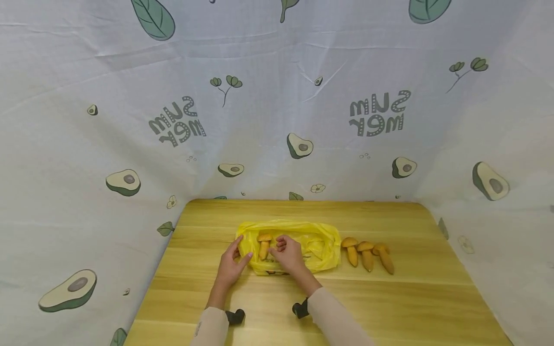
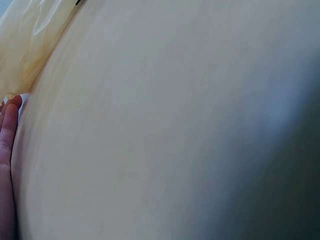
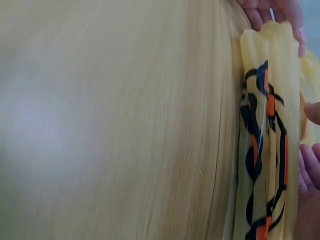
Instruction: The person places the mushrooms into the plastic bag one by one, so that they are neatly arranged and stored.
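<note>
A yellow plastic bag (image 1: 331, 240) lies with its mouth spread wide and its rim folded down. Inside its left part is a yellow-brown mushroom (image 1: 264, 247). My left hand (image 1: 229, 269) holds the bag's left end, thumb over the rim and fingers along the outside. Over the bag's mouth is my right hand (image 1: 289, 253), fingers loosely bent and apart from the thumb, with nothing visible between them. Its thumb (image 3: 312, 113) is close beside the mushroom. Dark and orange print marks the bag's front wall (image 3: 265, 145) in the right wrist view.
Right of the bag, three more mushrooms (image 1: 367, 254) lie in a row on the wooden table (image 1: 411, 307). A white cloth (image 1: 268, 110) printed with avocados and leaves hangs behind the table and along both sides.
</note>
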The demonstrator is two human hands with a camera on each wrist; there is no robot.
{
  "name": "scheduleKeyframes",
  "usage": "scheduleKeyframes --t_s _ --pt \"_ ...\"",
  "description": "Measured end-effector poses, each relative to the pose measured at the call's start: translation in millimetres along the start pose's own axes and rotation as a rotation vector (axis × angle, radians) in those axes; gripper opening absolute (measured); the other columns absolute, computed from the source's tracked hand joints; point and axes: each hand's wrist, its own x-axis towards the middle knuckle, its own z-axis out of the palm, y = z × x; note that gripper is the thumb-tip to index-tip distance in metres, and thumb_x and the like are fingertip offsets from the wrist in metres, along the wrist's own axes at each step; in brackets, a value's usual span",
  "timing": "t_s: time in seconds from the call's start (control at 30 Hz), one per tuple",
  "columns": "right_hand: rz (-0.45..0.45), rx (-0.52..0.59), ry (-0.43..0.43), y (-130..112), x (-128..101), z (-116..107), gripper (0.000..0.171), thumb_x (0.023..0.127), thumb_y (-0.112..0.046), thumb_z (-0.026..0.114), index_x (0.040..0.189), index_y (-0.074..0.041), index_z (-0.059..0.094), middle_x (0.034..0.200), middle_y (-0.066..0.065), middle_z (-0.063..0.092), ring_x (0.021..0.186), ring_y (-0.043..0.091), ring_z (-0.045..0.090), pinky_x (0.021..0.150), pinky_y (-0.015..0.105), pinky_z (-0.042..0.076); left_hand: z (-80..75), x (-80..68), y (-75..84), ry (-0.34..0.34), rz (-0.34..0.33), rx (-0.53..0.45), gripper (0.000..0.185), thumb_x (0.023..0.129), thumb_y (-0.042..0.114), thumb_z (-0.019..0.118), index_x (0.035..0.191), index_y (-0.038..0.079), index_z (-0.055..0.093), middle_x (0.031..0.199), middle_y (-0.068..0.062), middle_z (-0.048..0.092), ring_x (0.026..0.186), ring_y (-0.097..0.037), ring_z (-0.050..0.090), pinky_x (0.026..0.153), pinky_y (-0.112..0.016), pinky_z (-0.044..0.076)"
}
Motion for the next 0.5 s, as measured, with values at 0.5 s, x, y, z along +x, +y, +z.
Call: scheduleKeyframes --t_s 0.5 --pt "-0.109 -0.04 -0.055 2.1 -13.4 -38.5 0.045 0.092 -0.017 0.079 0.127 0.006 0.063 0.115 0.023 0.067 0.1 0.034 0.066 0.086 0.046 0.058 -2.7 -1.0 1.5 -0.04 -0.051 -0.035 0.07 0.097 0.021 0.074 0.158 0.008 0.041 0.157 -0.024 0.045 0.133 -0.038 0.056 0.108 -0.048 0.049"
